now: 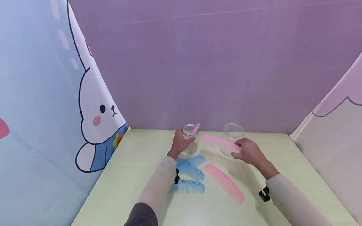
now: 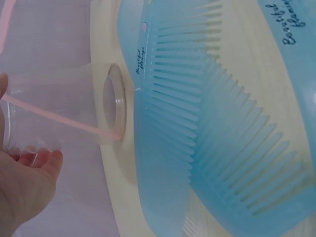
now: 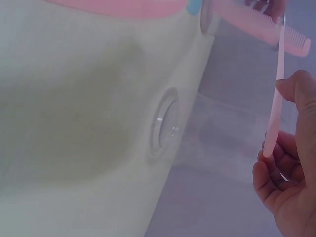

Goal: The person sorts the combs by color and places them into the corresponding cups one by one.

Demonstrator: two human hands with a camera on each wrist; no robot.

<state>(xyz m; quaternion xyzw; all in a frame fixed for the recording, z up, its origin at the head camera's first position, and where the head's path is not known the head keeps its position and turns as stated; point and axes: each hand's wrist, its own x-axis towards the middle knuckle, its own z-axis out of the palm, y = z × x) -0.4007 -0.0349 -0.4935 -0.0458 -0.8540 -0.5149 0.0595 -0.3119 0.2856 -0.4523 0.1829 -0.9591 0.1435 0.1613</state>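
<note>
My left hand [image 1: 180, 142] grips a clear plastic cup [image 1: 191, 148] at the back of the table. Inside that cup leans a pink comb [image 1: 195, 129], its end sticking out above the rim. Between thumb and fingers, my right hand [image 1: 250, 152] pinches one end of another pink comb [image 1: 216, 140], which points left towards the first cup. In the right wrist view this comb [image 3: 276, 106] is seen edge-on. A second clear cup [image 3: 217, 128] stands upright close to the right hand, partly behind the held comb in the head view.
Several blue combs [image 1: 190, 171] lie overlapping in front of the left cup, partly hidden by the left forearm. To their right, a pink comb [image 1: 224, 183] lies slantwise on the pale table [image 1: 110, 188]. A purple cloth [image 1: 209, 69] hangs behind the table, with printed cloths at both sides.
</note>
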